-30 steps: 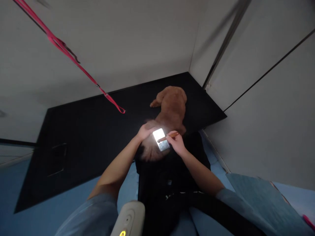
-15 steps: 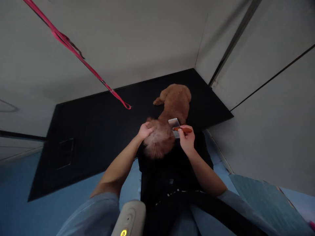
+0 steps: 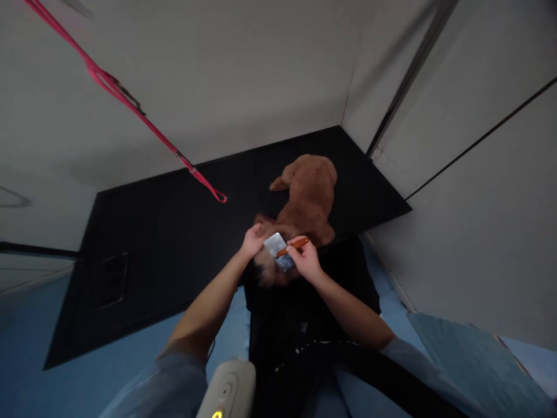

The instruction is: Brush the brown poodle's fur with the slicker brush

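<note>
A brown, curly-coated dog (image 3: 311, 186) lies on the black grooming table (image 3: 174, 232), its head toward me at the near edge. My right hand (image 3: 308, 259) grips the orange-brown handle of a slicker brush (image 3: 274, 245). The brush's flat, pale rectangular back faces up, and its pin side is hidden against the fur on top of the dog's head. At the left side of the head, my left hand (image 3: 252, 241) is closed on the fur, with its fingertips partly hidden. The head looks blurred.
A pink leash loop (image 3: 213, 191) hangs over the table's left part. Grey walls (image 3: 243, 64) stand behind and to the right. A black rectangular frame (image 3: 115, 281) is at the table's left end. Below my chest is a pale device (image 3: 230, 386) with a yellow light.
My right hand has carried the slicker brush leftward from beside the dog's neck onto its head. The head has turned or dipped slightly, while my left hand stays beside it.
</note>
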A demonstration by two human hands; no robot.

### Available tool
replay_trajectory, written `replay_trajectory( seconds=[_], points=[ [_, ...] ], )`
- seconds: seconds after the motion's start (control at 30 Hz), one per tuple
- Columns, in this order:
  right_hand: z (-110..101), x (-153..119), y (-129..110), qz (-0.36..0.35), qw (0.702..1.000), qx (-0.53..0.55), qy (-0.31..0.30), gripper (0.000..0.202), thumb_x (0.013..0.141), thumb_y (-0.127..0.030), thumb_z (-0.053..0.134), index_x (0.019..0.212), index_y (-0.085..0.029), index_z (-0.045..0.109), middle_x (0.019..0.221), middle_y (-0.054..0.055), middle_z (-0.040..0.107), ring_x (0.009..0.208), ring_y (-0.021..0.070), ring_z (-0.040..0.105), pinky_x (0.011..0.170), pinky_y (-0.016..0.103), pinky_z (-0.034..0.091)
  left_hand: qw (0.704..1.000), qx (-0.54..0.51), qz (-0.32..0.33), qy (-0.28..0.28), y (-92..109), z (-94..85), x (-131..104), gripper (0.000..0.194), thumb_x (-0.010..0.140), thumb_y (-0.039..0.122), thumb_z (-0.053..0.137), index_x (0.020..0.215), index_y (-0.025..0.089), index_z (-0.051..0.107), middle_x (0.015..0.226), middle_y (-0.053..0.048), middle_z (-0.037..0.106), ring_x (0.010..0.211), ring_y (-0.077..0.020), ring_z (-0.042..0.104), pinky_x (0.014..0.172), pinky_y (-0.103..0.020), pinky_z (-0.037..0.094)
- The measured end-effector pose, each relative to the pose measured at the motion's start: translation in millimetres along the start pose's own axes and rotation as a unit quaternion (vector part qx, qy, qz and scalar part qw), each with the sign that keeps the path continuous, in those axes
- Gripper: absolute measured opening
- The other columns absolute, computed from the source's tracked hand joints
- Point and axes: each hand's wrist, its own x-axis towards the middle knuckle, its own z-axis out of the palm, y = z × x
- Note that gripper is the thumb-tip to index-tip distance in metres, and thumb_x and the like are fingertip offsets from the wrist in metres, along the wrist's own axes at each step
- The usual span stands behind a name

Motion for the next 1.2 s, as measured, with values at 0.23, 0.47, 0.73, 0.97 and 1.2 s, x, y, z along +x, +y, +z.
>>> replay_trajectory(
  seconds=[0.23,0.47,0.73,0.97,1.2],
  points=[
    [-41.0,28.8,-25.8,-0.103,0.977,-0.081,0.171,0.016,0.076,-0.034,0.064,0.08,-0.021,0.056,0.084,0.003,0.061,0.083,0.0187,0.061,0.083,0.039,0.048,1.0,0.001,-0.025,0.002,-0.6,0.4,1.5,0.041,0.057,0.05,0.072,0.07,0.015,0.054,0.059,0.001,0.058,0.05,-0.0099,0.05,0.051,-0.023,0.04],
    [31.9,16.6,-17.6,-0.19,0.974,-0.115,-0.034,0.031,0.078,-0.038,0.063,0.06,-0.024,0.043,0.081,0.003,0.069,0.096,0.0229,0.064,0.102,0.05,0.035,0.999,-0.027,-0.01,-0.023,5.4,1.1,-3.1,0.041,0.061,0.05,0.071,0.07,0.015,0.052,0.061,0.001,0.057,0.054,-0.0095,0.05,0.053,-0.022,0.041],
    [-13.5,-75.1,3.0,-0.145,0.927,-0.247,-0.241,0.018,0.082,-0.036,0.062,0.071,-0.022,0.061,0.087,0.003,0.072,0.085,0.0185,0.066,0.107,0.047,0.027,0.999,0.018,-0.029,-0.013,0.2,-0.9,2.0,0.035,0.06,0.047,0.067,0.068,0.016,0.052,0.052,0.006,0.043,0.047,-0.0068,0.035,0.046,-0.021,0.029],
    [12.5,-38.9,-8.1,-0.184,0.928,-0.218,-0.241,0.025,0.081,-0.046,0.063,0.07,-0.023,0.064,0.09,0.005,0.07,0.099,0.0219,0.062,0.094,0.038,0.043,0.999,0.035,0.003,-0.011,-2.8,-0.9,2.8,0.032,0.064,0.045,0.064,0.07,0.016,0.053,0.057,0.005,0.046,0.053,-0.0083,0.038,0.052,-0.021,0.033],
    [7.6,-83.3,10.0,-0.169,0.817,-0.274,-0.479,0.032,0.082,-0.047,0.062,0.066,-0.019,0.06,0.07,0.001,0.065,0.07,0.0145,0.062,0.069,0.025,0.048,0.999,0.044,-0.017,-0.021,0.3,-3.0,5.1,0.03,0.061,0.044,0.064,0.065,0.017,0.05,0.051,0.006,0.04,0.047,-0.0071,0.033,0.046,-0.02,0.027]
  ],
)
